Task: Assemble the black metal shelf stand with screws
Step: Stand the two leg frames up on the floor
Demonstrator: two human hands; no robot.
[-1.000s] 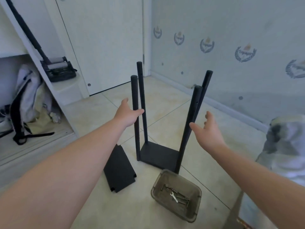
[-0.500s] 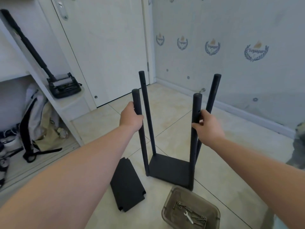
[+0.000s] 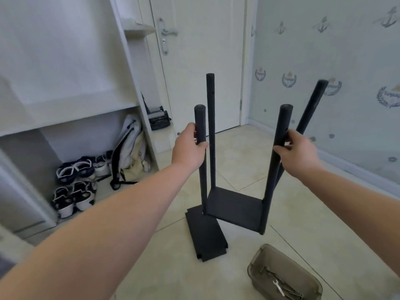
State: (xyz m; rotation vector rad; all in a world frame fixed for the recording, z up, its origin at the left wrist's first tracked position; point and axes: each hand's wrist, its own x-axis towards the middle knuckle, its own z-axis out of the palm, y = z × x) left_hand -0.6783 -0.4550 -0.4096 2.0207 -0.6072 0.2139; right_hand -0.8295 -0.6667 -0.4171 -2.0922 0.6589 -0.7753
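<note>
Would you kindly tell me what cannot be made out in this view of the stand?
- Head view: far-right post, blurred; its lower stretch is hidden behind the right hand and near-right post.
- Head view: whether the shelf plate joints are screwed, too dark and small to tell.
- Head view: tray, near corner cut off by the bottom edge; its screws too small to count.

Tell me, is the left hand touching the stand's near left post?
Touching: the head view shows the left hand gripping the near left post, fingers curled round it.

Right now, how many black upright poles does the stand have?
4: the near-left pole in the left hand; far-left pole behind it; near-right pole in the right hand; far-right pole behind, leaning. None seems hidden.
</note>
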